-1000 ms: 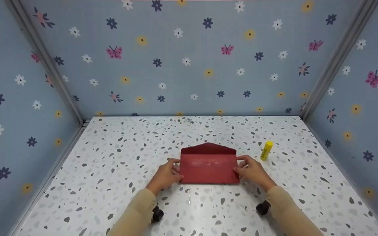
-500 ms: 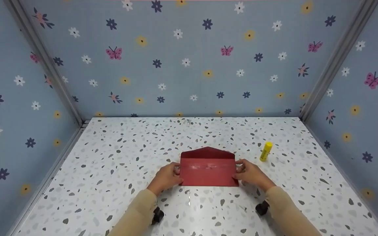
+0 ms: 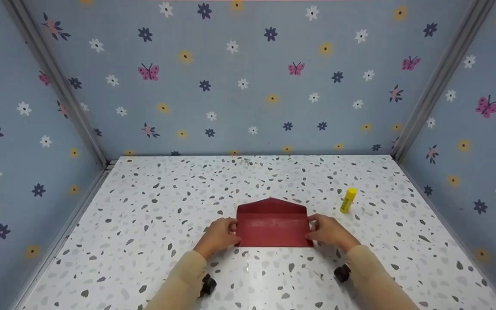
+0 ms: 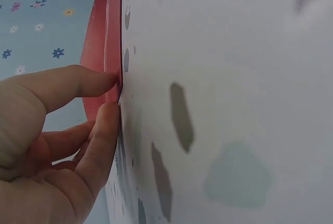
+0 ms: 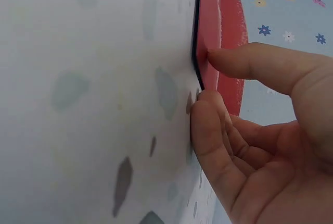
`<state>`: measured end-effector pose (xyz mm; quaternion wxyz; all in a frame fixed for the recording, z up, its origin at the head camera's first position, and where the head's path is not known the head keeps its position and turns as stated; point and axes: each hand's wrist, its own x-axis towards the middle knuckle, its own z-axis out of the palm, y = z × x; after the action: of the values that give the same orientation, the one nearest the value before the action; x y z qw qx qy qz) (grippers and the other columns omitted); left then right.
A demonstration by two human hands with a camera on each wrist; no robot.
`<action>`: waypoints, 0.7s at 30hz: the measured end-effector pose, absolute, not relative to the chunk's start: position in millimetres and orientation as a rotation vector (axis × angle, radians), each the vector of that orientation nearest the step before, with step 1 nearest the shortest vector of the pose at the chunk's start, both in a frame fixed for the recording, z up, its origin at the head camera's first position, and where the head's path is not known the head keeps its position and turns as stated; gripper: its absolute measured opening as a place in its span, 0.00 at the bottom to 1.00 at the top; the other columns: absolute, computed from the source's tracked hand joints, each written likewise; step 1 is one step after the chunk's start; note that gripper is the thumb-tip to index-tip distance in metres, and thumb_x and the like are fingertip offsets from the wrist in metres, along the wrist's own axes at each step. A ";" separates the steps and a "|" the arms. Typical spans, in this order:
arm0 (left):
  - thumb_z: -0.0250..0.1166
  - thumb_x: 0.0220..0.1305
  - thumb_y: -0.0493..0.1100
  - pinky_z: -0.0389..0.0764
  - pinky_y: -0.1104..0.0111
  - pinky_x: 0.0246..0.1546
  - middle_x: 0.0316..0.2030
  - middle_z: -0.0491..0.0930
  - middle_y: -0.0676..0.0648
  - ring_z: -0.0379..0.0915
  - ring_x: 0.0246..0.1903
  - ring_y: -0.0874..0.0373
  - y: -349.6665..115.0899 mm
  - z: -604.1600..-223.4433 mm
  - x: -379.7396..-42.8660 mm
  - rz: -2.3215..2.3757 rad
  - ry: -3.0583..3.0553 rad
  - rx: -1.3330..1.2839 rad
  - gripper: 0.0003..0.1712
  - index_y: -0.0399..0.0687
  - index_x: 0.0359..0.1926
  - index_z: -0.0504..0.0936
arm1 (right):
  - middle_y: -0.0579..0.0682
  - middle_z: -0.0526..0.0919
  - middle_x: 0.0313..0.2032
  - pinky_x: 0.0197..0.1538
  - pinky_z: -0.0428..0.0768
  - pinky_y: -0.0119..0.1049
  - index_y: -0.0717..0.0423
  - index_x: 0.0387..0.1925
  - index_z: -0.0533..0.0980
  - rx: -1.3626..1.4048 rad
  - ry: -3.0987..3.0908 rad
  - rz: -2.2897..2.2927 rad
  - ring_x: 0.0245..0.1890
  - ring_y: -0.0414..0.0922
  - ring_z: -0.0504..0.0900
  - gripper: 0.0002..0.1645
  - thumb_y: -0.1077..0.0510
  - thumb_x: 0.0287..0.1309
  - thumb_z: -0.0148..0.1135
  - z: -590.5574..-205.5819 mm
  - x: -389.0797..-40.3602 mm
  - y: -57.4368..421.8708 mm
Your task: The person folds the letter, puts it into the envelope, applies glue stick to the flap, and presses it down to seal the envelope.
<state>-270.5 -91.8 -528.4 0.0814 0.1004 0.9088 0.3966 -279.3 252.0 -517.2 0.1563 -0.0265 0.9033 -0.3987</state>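
A red paper envelope (image 3: 274, 230) lies at the middle of the table, its pointed flap (image 3: 271, 206) raised on the far side. My left hand (image 3: 217, 236) pinches its left edge, with the thumb on the front face and the fingers at the side. At the opposite edge my right hand (image 3: 330, 231) grips in the same way. In the left wrist view, the thumb presses on the envelope's corner (image 4: 113, 73) close over the table. In the right wrist view, the near corner (image 5: 207, 70) bends up slightly under the thumb.
A yellow glue stick (image 3: 348, 200) is on the speckled white table (image 3: 166, 185), beyond my right hand. Blue flowered panels (image 3: 248, 86) enclose the back and both sides, with grey metal posts at the corners.
Both hands have drawn the envelope slightly toward me. Its far side and flap have come down lower. The head view has tilted a little, and the glue stick stays in place.
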 end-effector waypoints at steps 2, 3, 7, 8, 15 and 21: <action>0.73 0.55 0.36 0.74 0.66 0.35 0.35 0.76 0.48 0.70 0.33 0.58 -92.4 -528.4 -270.8 1.196 2.707 0.310 0.31 0.30 0.60 0.77 | 0.51 0.80 0.32 0.30 0.75 0.36 0.62 0.63 0.73 -0.081 2.596 -1.124 0.26 0.45 0.77 0.34 0.60 0.55 0.72 -517.0 -279.7 251.3; 0.73 0.55 0.36 0.74 0.66 0.34 0.35 0.76 0.47 0.70 0.32 0.58 -92.4 -528.1 -270.9 1.203 2.700 0.309 0.31 0.30 0.60 0.77 | 0.51 0.80 0.32 0.30 0.75 0.36 0.61 0.63 0.73 -0.078 2.599 -1.118 0.26 0.45 0.77 0.34 0.60 0.55 0.72 -517.0 -279.9 251.3; 0.72 0.55 0.35 0.75 0.66 0.35 0.36 0.76 0.48 0.71 0.33 0.57 -92.1 -528.5 -271.0 1.207 2.673 0.279 0.33 0.30 0.62 0.76 | 0.50 0.80 0.33 0.30 0.75 0.37 0.60 0.64 0.73 -0.072 2.593 -1.107 0.26 0.45 0.78 0.34 0.60 0.56 0.72 -517.6 -280.7 252.6; 0.72 0.55 0.36 0.75 0.66 0.36 0.37 0.76 0.48 0.71 0.34 0.57 -91.7 -528.5 -270.7 1.206 2.666 0.263 0.33 0.31 0.63 0.76 | 0.50 0.80 0.33 0.31 0.75 0.37 0.59 0.64 0.73 -0.064 2.587 -1.111 0.27 0.45 0.78 0.33 0.60 0.57 0.71 -517.6 -280.9 253.3; 0.72 0.57 0.37 0.76 0.65 0.38 0.39 0.75 0.47 0.71 0.36 0.56 -89.8 -528.2 -269.6 1.209 2.637 0.205 0.34 0.33 0.65 0.74 | 0.50 0.81 0.36 0.35 0.79 0.39 0.60 0.64 0.73 -0.058 2.652 -1.168 0.31 0.46 0.80 0.29 0.58 0.62 0.67 -513.4 -284.1 261.0; 0.73 0.57 0.36 0.76 0.65 0.37 0.39 0.75 0.47 0.71 0.35 0.56 -90.7 -527.5 -269.5 1.215 2.638 0.219 0.34 0.32 0.65 0.74 | 0.50 0.83 0.37 0.38 0.81 0.39 0.62 0.59 0.76 -0.151 2.806 -1.262 0.36 0.46 0.82 0.23 0.60 0.65 0.64 -497.4 -288.8 271.5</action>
<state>-269.5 -90.7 -527.5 0.1142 0.0746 0.8998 0.4145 -288.8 271.5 -497.4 0.0306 -0.0490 0.9105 -0.4095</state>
